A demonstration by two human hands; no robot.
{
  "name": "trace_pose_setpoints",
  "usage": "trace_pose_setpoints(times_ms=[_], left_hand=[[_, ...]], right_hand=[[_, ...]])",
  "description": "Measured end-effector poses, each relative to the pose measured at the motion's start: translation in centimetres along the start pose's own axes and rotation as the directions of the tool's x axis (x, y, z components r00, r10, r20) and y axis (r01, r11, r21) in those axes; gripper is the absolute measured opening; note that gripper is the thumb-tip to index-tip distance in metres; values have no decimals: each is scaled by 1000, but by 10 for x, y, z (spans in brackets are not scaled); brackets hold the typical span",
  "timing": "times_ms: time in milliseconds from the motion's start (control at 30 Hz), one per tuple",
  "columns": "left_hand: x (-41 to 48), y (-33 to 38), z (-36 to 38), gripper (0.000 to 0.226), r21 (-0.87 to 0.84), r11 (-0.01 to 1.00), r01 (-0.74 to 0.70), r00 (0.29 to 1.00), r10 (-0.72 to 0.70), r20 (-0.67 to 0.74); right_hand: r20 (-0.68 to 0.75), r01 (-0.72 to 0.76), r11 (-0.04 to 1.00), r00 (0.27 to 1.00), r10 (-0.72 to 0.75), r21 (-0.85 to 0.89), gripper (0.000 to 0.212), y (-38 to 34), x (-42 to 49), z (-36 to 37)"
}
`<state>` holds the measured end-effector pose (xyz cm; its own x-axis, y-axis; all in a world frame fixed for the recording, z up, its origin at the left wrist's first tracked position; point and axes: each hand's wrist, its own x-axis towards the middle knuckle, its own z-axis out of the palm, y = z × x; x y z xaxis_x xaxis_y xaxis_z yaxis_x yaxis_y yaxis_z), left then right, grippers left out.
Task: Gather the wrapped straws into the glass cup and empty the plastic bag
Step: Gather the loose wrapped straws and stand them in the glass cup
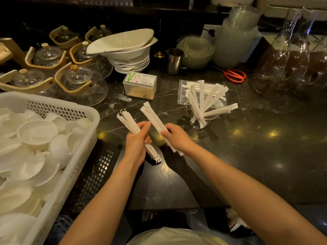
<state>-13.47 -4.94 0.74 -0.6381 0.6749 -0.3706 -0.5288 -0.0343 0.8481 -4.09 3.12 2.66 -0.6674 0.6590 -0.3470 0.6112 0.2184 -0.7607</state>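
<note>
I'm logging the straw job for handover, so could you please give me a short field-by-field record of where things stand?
left hand: closed on a bundle of wrapped straws
right hand: closed on a smaller bundle of straws
glass cup: upright on the counter, right of the hands, several wrapped straws fanned out in it
plastic bag: lying flat behind the cup, some straws apparently inside
task status: unfinished; both hands' straws are not yet in the cup
</note>
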Motion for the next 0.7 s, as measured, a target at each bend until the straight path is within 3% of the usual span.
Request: trace_pose_setpoints(times_ms=[100,167,367,467,567,700], left_hand=[[-2,5,11,16,-13,1000,-2,997,3,74],[-4,10,18,13,16,1000,-7,992,4,127],[-8,16,35,4,138,990,3,989,-24,146],[-6,13,38,8,203,979,-5,986,-29,163],[-5,14,42,14,255,965,-60,981,10,193],[-15,17,51,14,303,938,-168,933,52,356]], right_hand=[[-1,83,973,996,-85,213,16,-9,-16,-5],[-14,128,956,992,-129,263,13,-12,-22,-6],[-27,118,984,993,-115,132,30,-4,-23,-8],[-62,103,986,993,-96,130,7,0,-23,-17],[-107,108,952,991,-80,285,38,0,-25,-30],[-96,217,896,976,-194,389,45,-10,-32,-48]])
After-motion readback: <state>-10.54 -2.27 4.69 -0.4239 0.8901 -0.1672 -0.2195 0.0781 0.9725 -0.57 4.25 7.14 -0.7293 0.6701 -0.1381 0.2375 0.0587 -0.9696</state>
